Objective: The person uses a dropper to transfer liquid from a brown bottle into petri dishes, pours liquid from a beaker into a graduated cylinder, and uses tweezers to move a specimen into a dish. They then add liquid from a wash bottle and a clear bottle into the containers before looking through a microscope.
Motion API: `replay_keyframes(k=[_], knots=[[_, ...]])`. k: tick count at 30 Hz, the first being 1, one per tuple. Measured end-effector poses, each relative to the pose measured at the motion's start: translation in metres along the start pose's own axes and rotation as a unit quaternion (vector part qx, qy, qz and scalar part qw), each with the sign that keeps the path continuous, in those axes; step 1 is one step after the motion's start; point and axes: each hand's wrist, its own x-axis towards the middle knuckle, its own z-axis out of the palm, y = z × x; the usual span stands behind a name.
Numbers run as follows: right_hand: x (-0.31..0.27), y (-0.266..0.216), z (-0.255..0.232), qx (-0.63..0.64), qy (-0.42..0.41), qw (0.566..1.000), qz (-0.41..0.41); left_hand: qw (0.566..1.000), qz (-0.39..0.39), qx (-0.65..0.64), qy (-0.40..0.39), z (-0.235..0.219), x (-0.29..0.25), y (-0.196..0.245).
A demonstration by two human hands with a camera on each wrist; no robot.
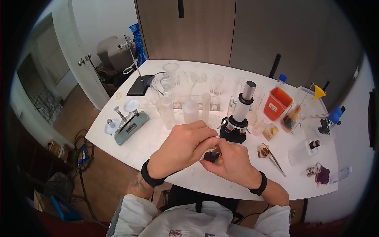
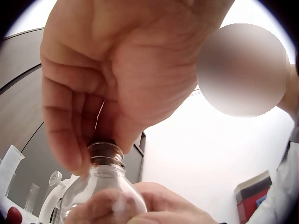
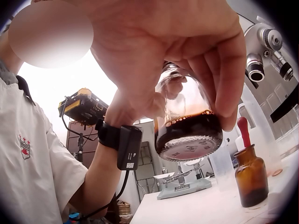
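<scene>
A small clear glass bottle point(image 3: 189, 135) with dark brown liquid in its lower part is held up above the table. My right hand point(image 1: 235, 162) grips its body, fingers and thumb on opposite sides. From above, my left hand point(image 1: 182, 145) pinches the top of the bottle's neck point(image 2: 106, 161), where a dark stopper point(image 2: 103, 142) shows between the fingertips. The bottle leans slightly in the right wrist view, and its ridged base faces that camera. Below and beside it, an amber dropper bottle point(image 3: 251, 182) with a red rubber bulb point(image 3: 243, 129) stands on the table.
A microscope point(image 1: 239, 114) stands just beyond my hands. Measuring cylinders and a wash bottle point(image 1: 191, 112) are behind them. To the left are a balance point(image 1: 132, 127) and a ring stand point(image 1: 138, 86); to the right, an orange container point(image 1: 277, 103) and tweezers point(image 1: 277, 162).
</scene>
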Motion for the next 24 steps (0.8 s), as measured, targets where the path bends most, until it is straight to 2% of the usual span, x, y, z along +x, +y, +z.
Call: replay_keyframes(k=[4, 7, 10, 13, 16, 17, 20, 23, 24], knots=[[0.000, -0.002, -0.001, -0.023, -0.008, 1.000, 0.006, 0.999, -0.004, 0.029, 0.033, 0.011, -0.003, 0.000], [-0.001, 0.000, 0.002, -0.039, -0.023, 0.999, 0.009, 0.998, -0.008, 0.059, 0.025, 0.011, -0.001, -0.004], [0.000, 0.000, 0.004, -0.024, -0.016, 1.000, -0.002, 1.000, 0.003, 0.030, 0.008, 0.003, 0.001, -0.012], [0.000, 0.000, 0.003, -0.027, -0.014, 1.000, -0.008, 0.979, -0.154, -0.129, -0.046, -0.011, 0.003, -0.012], [0.001, -0.001, 0.002, -0.039, -0.036, 0.999, 0.000, 0.938, -0.230, -0.255, -0.043, -0.020, -0.001, -0.031], [0.000, -0.002, 0.001, -0.044, -0.046, 0.998, 0.007, 0.930, -0.261, -0.257, -0.042, -0.021, -0.005, -0.040], [0.001, -0.004, -0.004, -0.018, -0.068, 0.997, 0.032, 0.927, -0.334, -0.158, -0.062, -0.012, -0.016, -0.072], [0.003, -0.004, -0.014, 0.008, -0.057, 0.998, 0.041, 0.915, -0.379, -0.052, -0.125, 0.012, -0.029, -0.117], [0.004, -0.005, -0.018, 0.010, -0.060, 0.997, 0.051, 0.937, -0.327, 0.014, -0.123, 0.026, -0.039, -0.142]])
